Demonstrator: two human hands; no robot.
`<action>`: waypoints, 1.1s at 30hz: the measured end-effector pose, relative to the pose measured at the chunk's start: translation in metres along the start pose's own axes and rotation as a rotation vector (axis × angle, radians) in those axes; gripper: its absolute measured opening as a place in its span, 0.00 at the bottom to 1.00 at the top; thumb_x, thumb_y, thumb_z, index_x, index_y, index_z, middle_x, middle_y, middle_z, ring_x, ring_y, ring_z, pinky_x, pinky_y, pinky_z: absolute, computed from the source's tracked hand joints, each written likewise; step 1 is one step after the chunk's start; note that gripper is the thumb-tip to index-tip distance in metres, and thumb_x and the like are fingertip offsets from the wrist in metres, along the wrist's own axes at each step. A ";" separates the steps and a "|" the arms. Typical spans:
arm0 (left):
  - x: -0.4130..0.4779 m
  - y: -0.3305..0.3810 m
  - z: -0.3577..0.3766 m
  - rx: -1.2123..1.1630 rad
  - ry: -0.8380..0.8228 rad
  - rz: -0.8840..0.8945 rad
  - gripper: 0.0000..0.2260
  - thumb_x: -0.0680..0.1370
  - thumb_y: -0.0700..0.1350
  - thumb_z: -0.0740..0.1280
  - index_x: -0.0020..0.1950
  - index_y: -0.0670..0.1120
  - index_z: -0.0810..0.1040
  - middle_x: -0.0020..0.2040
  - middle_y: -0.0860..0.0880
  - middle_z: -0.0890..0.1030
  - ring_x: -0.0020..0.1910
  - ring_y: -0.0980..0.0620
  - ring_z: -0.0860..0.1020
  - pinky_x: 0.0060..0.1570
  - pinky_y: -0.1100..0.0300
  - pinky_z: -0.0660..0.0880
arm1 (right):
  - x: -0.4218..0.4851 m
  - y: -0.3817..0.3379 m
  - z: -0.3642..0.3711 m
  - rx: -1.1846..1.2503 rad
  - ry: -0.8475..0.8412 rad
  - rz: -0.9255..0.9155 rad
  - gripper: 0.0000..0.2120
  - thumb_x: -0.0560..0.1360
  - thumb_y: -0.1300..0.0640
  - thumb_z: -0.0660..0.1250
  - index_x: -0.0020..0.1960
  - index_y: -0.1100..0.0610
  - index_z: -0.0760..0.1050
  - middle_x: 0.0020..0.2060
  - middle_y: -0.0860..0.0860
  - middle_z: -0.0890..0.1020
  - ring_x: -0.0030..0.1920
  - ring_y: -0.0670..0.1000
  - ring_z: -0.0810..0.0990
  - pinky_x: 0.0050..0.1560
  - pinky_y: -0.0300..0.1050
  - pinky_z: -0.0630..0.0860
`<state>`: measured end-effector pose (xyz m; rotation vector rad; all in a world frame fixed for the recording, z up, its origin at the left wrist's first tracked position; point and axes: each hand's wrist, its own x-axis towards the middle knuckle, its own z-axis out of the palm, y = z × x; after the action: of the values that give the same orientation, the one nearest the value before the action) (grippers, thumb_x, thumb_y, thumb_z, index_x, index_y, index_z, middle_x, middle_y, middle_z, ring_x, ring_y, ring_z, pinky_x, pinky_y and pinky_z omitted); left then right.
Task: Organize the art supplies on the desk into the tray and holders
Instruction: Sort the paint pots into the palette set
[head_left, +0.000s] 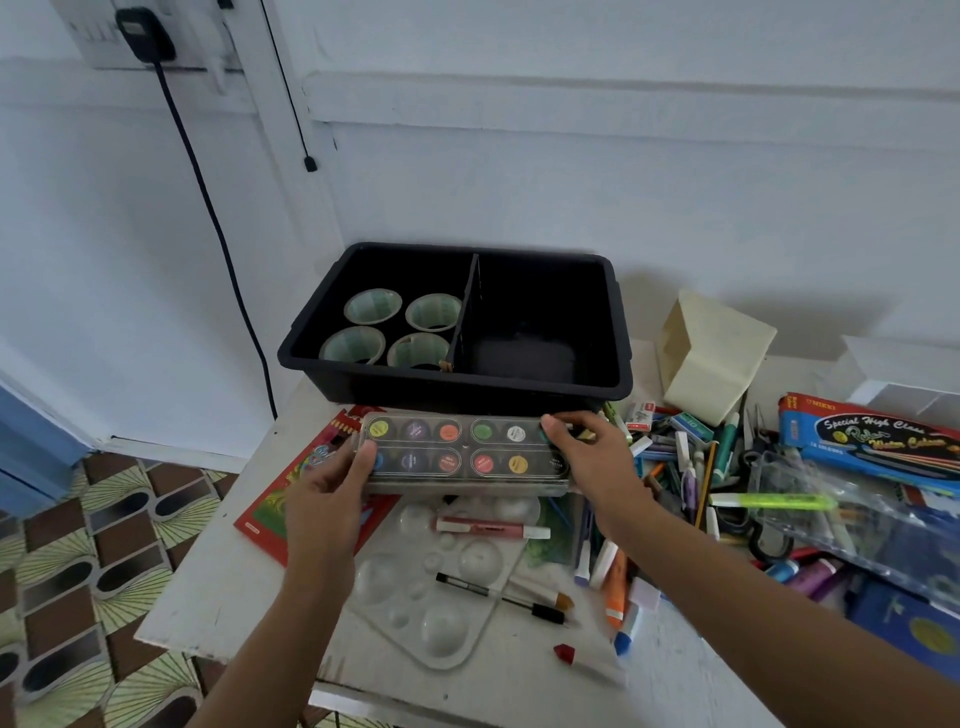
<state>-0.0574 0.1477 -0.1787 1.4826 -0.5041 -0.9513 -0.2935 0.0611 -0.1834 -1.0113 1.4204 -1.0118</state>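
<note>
Here: paint box (465, 452) held level by both ends, just in front of black tray (467, 387), above clear palette (415, 582) and red pencil pack (270, 519). Left hand (332, 478) grips left end, thumb on lid, other fingers hidden under box. Right hand (587, 452) grips right end, fingers curled over far corner. Tray sits at back of white desk (208, 597), divider down middle, four cups (374, 306) upright in left compartment. Heap of pens and markers (696, 462) lies on desk, right of paint box.
</note>
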 end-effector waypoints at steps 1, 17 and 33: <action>-0.001 -0.002 0.000 0.016 0.016 0.019 0.14 0.78 0.49 0.71 0.62 0.49 0.84 0.53 0.49 0.87 0.56 0.45 0.84 0.59 0.43 0.80 | -0.001 0.000 -0.001 0.015 0.006 -0.001 0.07 0.75 0.50 0.74 0.47 0.54 0.83 0.46 0.53 0.85 0.49 0.55 0.84 0.55 0.57 0.82; -0.003 0.006 0.002 0.057 0.081 0.156 0.14 0.77 0.50 0.73 0.61 0.48 0.85 0.52 0.51 0.87 0.54 0.48 0.84 0.57 0.47 0.81 | -0.023 -0.018 -0.010 0.514 -0.117 0.202 0.17 0.85 0.52 0.56 0.57 0.60 0.82 0.47 0.54 0.87 0.47 0.54 0.83 0.48 0.50 0.80; -0.009 0.050 0.006 -0.037 -0.124 0.124 0.15 0.73 0.46 0.75 0.59 0.45 0.84 0.52 0.46 0.87 0.52 0.45 0.86 0.53 0.47 0.82 | -0.030 -0.041 -0.029 0.145 -0.090 -0.045 0.14 0.84 0.55 0.59 0.60 0.59 0.81 0.48 0.54 0.87 0.48 0.54 0.86 0.45 0.49 0.83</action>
<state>-0.0560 0.1435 -0.1274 1.3484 -0.6578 -0.9528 -0.3185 0.0797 -0.1341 -0.9741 1.2375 -1.0723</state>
